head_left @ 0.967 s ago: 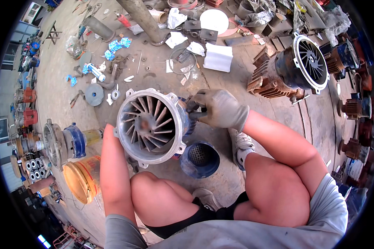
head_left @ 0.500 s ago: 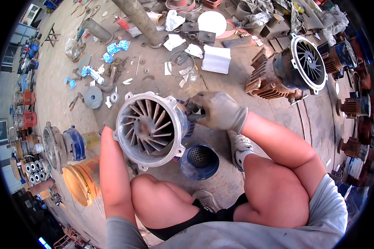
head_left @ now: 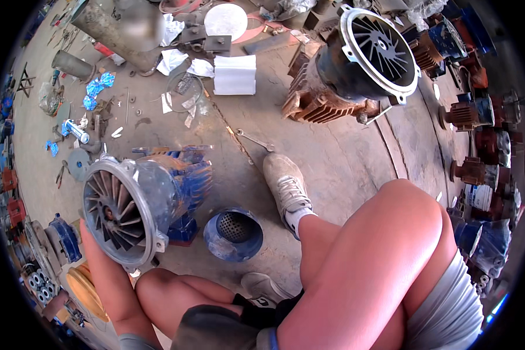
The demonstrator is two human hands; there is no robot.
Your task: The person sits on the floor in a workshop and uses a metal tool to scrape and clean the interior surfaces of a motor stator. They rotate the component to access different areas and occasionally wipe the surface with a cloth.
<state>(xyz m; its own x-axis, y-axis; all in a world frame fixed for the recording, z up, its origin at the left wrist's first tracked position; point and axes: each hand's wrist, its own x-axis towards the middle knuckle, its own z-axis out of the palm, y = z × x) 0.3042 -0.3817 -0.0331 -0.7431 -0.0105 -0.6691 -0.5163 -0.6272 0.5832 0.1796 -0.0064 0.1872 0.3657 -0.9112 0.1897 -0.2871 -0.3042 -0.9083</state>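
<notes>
A blue motor-like machine [head_left: 189, 181] with a finned body lies tilted at left. Its grey metal front ring [head_left: 151, 221] surrounds a wheel of radial vanes [head_left: 119, 207]. My left forearm [head_left: 114, 274] runs up behind this ring, which hides my left hand. My right arm is folded back, and my right hand [head_left: 216, 329] in a dark grey glove is low against my body at the bottom edge; its fingers do not show. A blue round cover [head_left: 233, 248] with a perforated bottom sits beside the machine. On the floor ahead of my shoe lies a metal wrench [head_left: 255, 140].
A rusty finned motor [head_left: 321, 87] with a vaned top stands at the upper right. Paper sheets [head_left: 234, 76], a grey pipe [head_left: 119, 41], blue wrappers [head_left: 96, 90] and a grey disc [head_left: 79, 164] lie farther off. An orange bucket [head_left: 87, 289] stands by my left arm. More motors line the right side.
My right hand has left the machine's side and come back to my body. The view has swung right, so the machine sits farther left, and the wrench now shows on the floor.
</notes>
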